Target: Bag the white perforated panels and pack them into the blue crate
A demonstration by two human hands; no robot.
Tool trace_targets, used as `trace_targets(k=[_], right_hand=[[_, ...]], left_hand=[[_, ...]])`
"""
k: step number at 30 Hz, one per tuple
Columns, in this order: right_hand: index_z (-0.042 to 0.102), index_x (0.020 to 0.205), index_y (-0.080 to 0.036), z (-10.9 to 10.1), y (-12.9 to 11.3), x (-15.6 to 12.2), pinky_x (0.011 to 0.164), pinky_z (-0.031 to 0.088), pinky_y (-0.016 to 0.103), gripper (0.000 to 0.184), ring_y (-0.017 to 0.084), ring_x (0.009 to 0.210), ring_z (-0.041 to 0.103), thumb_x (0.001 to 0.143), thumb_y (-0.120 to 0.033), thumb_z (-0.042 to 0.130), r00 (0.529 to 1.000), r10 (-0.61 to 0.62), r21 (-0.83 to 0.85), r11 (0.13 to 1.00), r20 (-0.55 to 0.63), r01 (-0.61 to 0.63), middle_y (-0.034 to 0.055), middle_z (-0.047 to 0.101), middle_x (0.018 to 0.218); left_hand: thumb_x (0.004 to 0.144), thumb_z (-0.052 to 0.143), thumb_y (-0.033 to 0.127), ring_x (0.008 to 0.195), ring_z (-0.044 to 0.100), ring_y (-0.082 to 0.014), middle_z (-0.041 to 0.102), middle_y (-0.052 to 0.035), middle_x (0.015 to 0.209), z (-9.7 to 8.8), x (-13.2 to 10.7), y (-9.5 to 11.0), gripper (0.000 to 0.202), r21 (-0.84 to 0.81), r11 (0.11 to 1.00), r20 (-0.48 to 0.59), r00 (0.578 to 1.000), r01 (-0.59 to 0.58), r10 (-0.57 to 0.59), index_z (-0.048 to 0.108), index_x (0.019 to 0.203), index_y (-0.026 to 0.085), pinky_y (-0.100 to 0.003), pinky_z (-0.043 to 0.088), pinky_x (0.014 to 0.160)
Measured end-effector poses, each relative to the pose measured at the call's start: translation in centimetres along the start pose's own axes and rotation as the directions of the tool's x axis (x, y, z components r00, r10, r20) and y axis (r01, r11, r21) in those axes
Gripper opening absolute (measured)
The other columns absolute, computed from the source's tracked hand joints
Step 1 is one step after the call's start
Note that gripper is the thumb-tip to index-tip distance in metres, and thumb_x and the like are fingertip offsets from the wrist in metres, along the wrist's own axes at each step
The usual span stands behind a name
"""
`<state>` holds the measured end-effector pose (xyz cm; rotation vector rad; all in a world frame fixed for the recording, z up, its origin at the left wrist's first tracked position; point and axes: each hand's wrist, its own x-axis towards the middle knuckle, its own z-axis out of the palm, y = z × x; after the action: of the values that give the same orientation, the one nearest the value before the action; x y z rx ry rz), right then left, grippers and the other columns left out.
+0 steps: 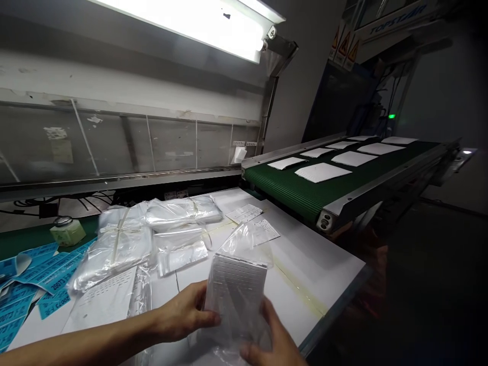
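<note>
A clear plastic bag (234, 305) with a white slotted plate inside is held between my two hands, above the white tabletop (305, 259). My left hand (186, 312) grips its left edge, thumb across the front. On its right edge, my right hand (270, 338) closes with thumb and fingers; the lower part of that hand is cut off by the frame. The bag's loose, see-through mouth (244, 239) spreads out beyond the plate. Two small white printed pieces (244, 213) lie on the table just past it.
Tied bundles of clear bags (122, 234) lie to the left, by blue label sheets (49, 269) and a small greenish bottle (67, 231). At the right, a green conveyor belt (282, 188) carries several white plates (323, 173). A bright lamp (206, 25) hangs above.
</note>
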<state>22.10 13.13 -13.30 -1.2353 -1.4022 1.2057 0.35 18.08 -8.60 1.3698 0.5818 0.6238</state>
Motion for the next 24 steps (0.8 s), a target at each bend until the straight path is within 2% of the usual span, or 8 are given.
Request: trace_targets(k=[2, 5, 9, 12, 14, 17, 21, 24], right_hand=[[0.035, 0.132, -0.022, 0.6, 0.0, 0.2, 0.093, 0.040, 0.040, 0.079, 0.030, 0.115, 0.050, 0.064, -0.039, 0.071, 0.999, -0.009, 0.073, 0.997, -0.035, 0.011, 0.0100, 0.056, 0.124], [0.047, 0.120, -0.022, 1.5, 1.7, 0.0, 0.084, 0.045, 0.038, 0.060, 0.030, 0.102, 0.058, 0.066, -0.035, 0.069, 0.994, 0.079, -0.054, 0.995, -0.073, -0.083, 0.0088, 0.064, 0.109], [0.057, 0.111, -0.022, 2.1, 4.2, -0.7, 0.086, 0.043, 0.039, 0.053, 0.034, 0.102, 0.056, 0.060, -0.027, 0.070, 0.995, 0.042, -0.261, 0.963, -0.090, -0.064, 0.0079, 0.064, 0.106], [0.057, 0.110, -0.021, 2.2, 4.2, -0.9, 0.089, 0.042, 0.041, 0.052, 0.035, 0.106, 0.054, 0.061, -0.028, 0.070, 0.994, 0.017, -0.316, 0.947, -0.109, -0.051, 0.0096, 0.063, 0.110], [0.056, 0.107, -0.021, 2.1, 3.5, -0.8, 0.087, 0.043, 0.041, 0.049, 0.034, 0.103, 0.056, 0.062, -0.033, 0.070, 0.989, 0.075, -0.269, 0.957, -0.125, -0.107, 0.0099, 0.064, 0.107], [0.050, 0.109, -0.022, 2.1, 2.4, -0.8, 0.083, 0.046, 0.039, 0.054, 0.031, 0.097, 0.061, 0.066, -0.049, 0.067, 0.980, 0.145, -0.049, 0.987, -0.136, -0.153, 0.0106, 0.066, 0.104], [0.037, 0.123, -0.022, 2.6, 1.6, -0.7, 0.085, 0.046, 0.039, 0.080, 0.031, 0.098, 0.061, 0.062, -0.065, 0.065, 0.983, 0.128, 0.216, 0.972, -0.135, -0.097, 0.0142, 0.062, 0.113], [0.042, 0.121, -0.019, 2.9, 0.9, -0.3, 0.083, 0.046, 0.041, 0.085, 0.032, 0.094, 0.061, 0.054, -0.062, 0.072, 0.997, 0.073, 0.237, 0.969, 0.016, -0.075, 0.0132, 0.064, 0.107]], left_hand=[[0.074, 0.065, 0.020, 0.095, 0.059, -0.0265, 0.066, -0.0031, 0.091, 0.0, -0.4, -0.1, 0.027, 0.065, 0.997, 0.004, 0.999, 0.033, -0.033, 0.063, 0.100, 0.017, -0.036, 0.046, 0.082], [0.071, 0.068, 0.023, 0.093, 0.059, -0.0256, 0.066, -0.0026, 0.088, 0.0, -0.7, 1.2, 0.021, 0.158, 0.986, 0.032, 0.998, 0.046, -0.052, 0.067, 0.091, 0.017, -0.034, 0.046, 0.082], [0.067, 0.073, 0.022, 0.097, 0.057, -0.0242, 0.064, -0.0052, 0.104, 0.2, -0.6, 2.9, 0.048, 0.003, 0.995, -0.018, 0.994, -0.104, 0.104, 0.059, 0.113, 0.019, -0.036, 0.044, 0.086], [0.071, 0.071, 0.024, 0.095, 0.059, -0.0241, 0.065, -0.0073, 0.103, 0.5, -0.7, 2.3, 0.046, -0.090, 0.993, 0.015, 0.997, -0.078, 0.079, 0.059, 0.114, 0.017, -0.037, 0.044, 0.086], [0.074, 0.068, 0.028, 0.093, 0.060, -0.0249, 0.067, -0.0083, 0.097, 0.5, -1.0, 1.4, 0.036, -0.089, 0.996, 0.032, 0.999, 0.010, -0.007, 0.063, 0.108, 0.014, -0.038, 0.044, 0.086], [0.079, 0.063, 0.032, 0.095, 0.061, -0.0258, 0.067, -0.0101, 0.101, 0.5, -1.3, 0.7, 0.036, -0.166, 0.984, -0.080, 0.993, 0.072, -0.086, 0.061, 0.111, 0.015, -0.040, 0.045, 0.087], [0.085, 0.055, 0.037, 0.100, 0.060, -0.0269, 0.062, -0.0138, 0.113, 0.6, -0.9, 1.7, 0.040, -0.337, 0.941, -0.195, 0.975, 0.038, -0.109, 0.055, 0.119, 0.016, -0.042, 0.046, 0.086], [0.084, 0.057, 0.035, 0.103, 0.059, -0.0274, 0.062, -0.0142, 0.114, 0.5, -0.7, 3.0, 0.039, -0.275, 0.961, -0.180, 0.983, -0.013, -0.038, 0.056, 0.118, 0.016, -0.043, 0.046, 0.089]])
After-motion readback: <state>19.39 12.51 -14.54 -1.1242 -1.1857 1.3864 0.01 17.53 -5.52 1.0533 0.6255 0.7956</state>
